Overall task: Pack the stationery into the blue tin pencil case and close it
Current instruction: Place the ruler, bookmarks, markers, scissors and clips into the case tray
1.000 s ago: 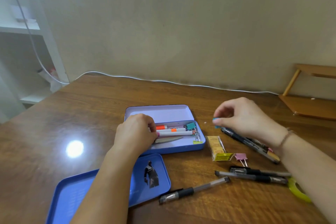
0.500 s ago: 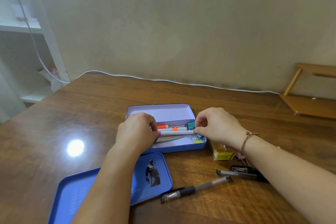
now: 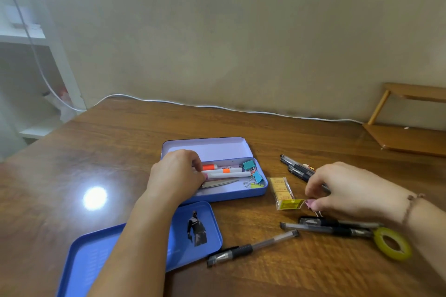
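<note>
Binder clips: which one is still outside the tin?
The pink binder clip, on the table by the yellow packet, at the right hand's fingers. The two teal clips already lie in the blue tin.

Soft, dim indoor light; a round white glare spot on the wooden surface [image 3: 95, 198]; slightly soft focus, wide-angle bending at edges.

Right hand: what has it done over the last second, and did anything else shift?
The right hand carried a blue binder clip into the tin, let it go, then swung back right and is now pinching the pink binder clip beside the yellow packet. The left hand stayed on the tin's left end; the lid and loose pens did not move.
</note>
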